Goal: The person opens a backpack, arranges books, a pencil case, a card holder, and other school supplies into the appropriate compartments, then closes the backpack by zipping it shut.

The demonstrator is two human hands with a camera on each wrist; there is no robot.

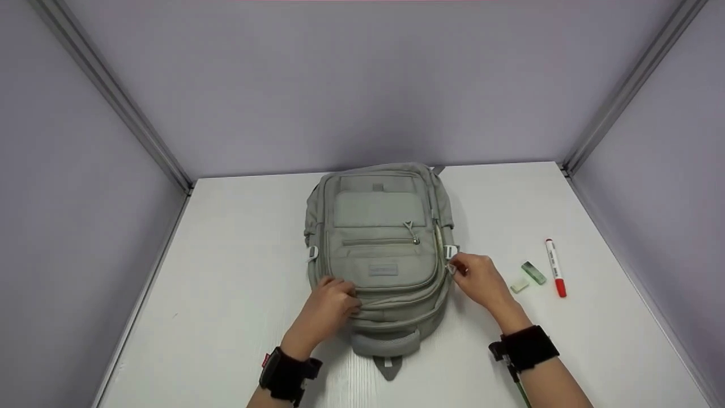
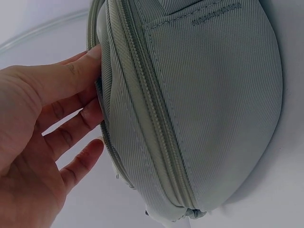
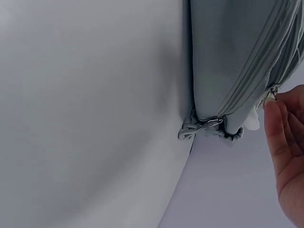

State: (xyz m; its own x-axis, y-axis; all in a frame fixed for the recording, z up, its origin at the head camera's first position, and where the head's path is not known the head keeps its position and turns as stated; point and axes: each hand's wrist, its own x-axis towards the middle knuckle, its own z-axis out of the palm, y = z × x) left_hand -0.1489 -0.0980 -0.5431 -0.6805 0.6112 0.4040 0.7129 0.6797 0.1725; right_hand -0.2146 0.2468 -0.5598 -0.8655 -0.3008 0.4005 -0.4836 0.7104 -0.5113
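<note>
A grey-green backpack (image 1: pixel 378 209) lies on its back, its top handle (image 1: pixel 388 343) toward me. At the lower left of its front, my left hand (image 1: pixel 329 305) grips the fabric edge. The left wrist view shows thumb and fingers against that edge, beside a closed zipper (image 2: pixel 152 95); some fingertips are hidden behind the fabric. On the right side my right hand (image 1: pixel 480 279) pinches a zipper pull (image 3: pixel 273 90) between thumb and index finger. Above that hand the side zipper is partly parted, near a white buckle (image 1: pixel 451 251).
Right of the backpack on the white table (image 1: pixel 238 243) lie a white marker with a red cap (image 1: pixel 555 266), a green-sleeved block (image 1: pixel 533 272) and a small pale eraser-like block (image 1: pixel 519 285). Pale panels (image 1: pixel 374 79) enclose the back and sides.
</note>
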